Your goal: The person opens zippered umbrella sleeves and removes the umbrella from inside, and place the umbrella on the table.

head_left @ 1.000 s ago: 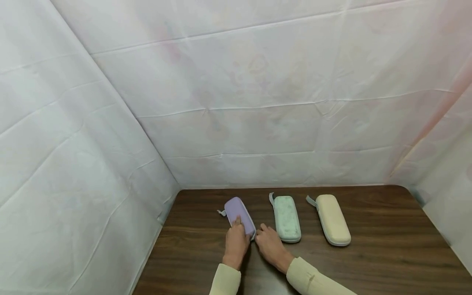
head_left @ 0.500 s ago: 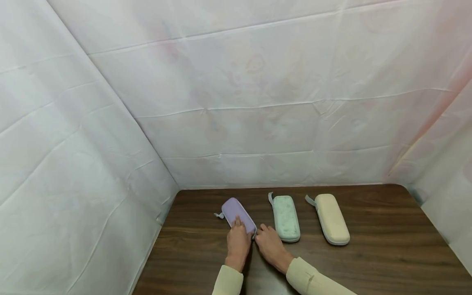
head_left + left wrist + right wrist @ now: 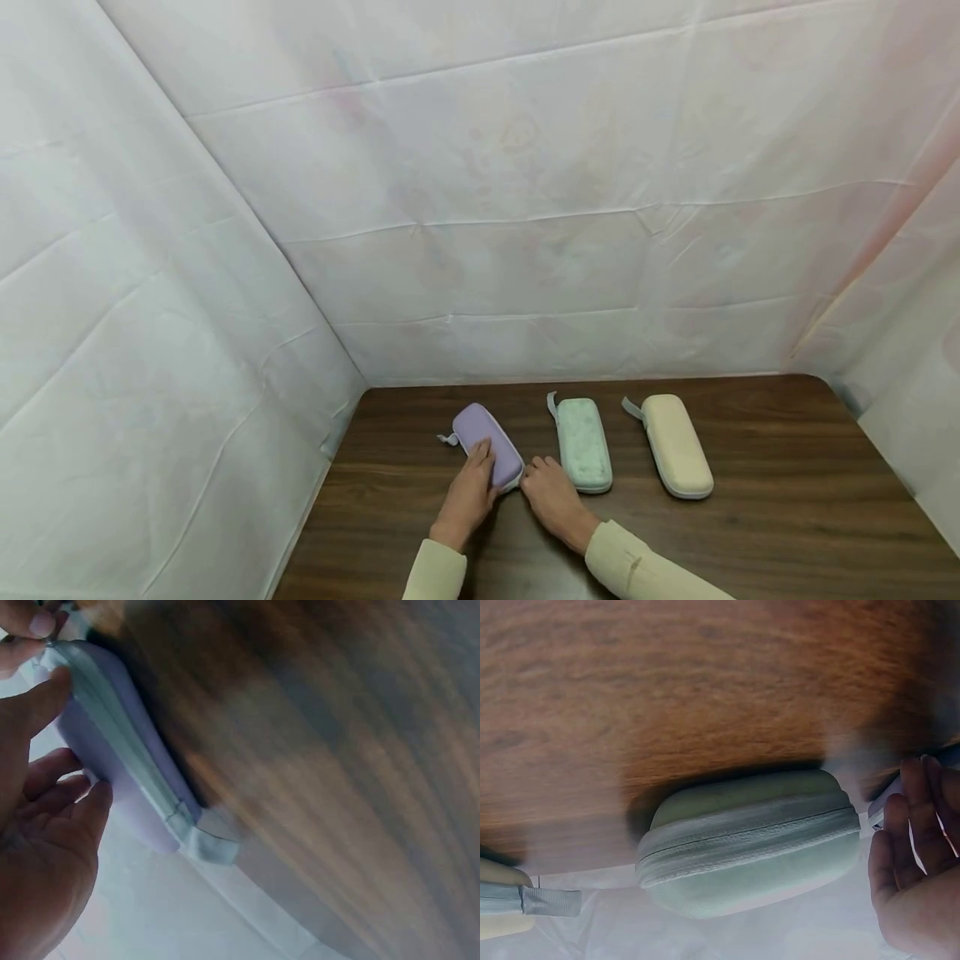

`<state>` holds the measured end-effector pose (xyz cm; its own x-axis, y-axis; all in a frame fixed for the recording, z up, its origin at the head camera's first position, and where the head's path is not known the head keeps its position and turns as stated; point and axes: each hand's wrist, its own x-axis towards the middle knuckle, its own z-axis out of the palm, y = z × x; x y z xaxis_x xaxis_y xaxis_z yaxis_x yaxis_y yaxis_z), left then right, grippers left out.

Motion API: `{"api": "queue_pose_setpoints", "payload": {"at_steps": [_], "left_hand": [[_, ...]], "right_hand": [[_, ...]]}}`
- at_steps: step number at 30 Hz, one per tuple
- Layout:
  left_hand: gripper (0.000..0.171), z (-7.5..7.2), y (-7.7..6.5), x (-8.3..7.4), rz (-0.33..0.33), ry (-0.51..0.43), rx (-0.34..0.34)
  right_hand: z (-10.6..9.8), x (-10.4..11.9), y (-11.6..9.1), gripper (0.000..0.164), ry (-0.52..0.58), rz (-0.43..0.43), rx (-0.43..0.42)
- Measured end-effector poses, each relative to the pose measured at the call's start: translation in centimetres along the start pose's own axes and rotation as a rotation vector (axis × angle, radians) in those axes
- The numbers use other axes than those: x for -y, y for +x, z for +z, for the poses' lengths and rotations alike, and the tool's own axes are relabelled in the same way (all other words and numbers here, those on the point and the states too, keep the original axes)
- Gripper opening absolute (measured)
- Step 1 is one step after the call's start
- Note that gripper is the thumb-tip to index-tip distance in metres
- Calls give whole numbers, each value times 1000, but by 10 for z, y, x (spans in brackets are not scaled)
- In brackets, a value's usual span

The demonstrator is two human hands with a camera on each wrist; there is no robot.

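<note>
A purple zip case [image 3: 480,425] lies slanted on the table, its pale zipper band [image 3: 124,731] running along the side and a fabric loop [image 3: 210,846] at its far end. My left hand [image 3: 467,498] holds the case, fingers over the top and thumb at the near end by the zipper. At the near right corner my right hand [image 3: 553,496] pinches the zipper pull [image 3: 49,642], which its fingers mostly cover. Just right of that hand is a mint green zip case [image 3: 583,446], seen end-on in the right wrist view.
A cream zip case [image 3: 678,446] with a grey strap lies farther right. The dark wood table [image 3: 795,500] meets white sheeting [image 3: 480,275] at its back edge, with more sheeting along both sides.
My left hand has swung left and its fingers now lie slanted across the purple case, uncovering the near right corner. My right hand stays at that corner. The other cases have not moved.
</note>
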<state>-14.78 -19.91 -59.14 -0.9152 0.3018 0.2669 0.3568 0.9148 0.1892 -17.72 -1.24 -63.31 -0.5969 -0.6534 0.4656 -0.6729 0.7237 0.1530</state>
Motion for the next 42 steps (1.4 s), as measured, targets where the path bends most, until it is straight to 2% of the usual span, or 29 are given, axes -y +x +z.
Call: {"api": "queue_pose_setpoints", "payload": {"at_steps": [5, 9, 13, 20, 24, 28, 32, 36, 42], "left_hand": [[58, 3, 1, -1, 4, -3, -12], [58, 7, 5, -7, -17, 24, -47], [58, 12, 7, -14, -52, 54, -86], [57, 18, 14, -19, -93, 57, -109], [57, 18, 13, -13, -68, 73, -110], [58, 14, 11, -4, -4, 86, -65], [56, 6, 11, 2, 41, 36, -15], [56, 3, 12, 4, 37, 2, -11], [57, 10, 16, 1, 0, 39, -77]], "right_hand": [[-2, -1, -1, 10, 9, 3, 1], [-3, -1, -1, 11, 16, 23, -6], [-4, 2, -2, 9, 28, 33, 22], [-6, 4, -2, 5, 43, 63, 26], [-5, 3, -2, 6, 32, 57, 36], [-4, 2, -3, 6, 18, 47, 67], [-4, 1, -3, 5, 23, 52, 71], [-5, 0, -2, 5, 27, 50, 66], [-8, 0, 0, 5, 16, 56, 71]]}}
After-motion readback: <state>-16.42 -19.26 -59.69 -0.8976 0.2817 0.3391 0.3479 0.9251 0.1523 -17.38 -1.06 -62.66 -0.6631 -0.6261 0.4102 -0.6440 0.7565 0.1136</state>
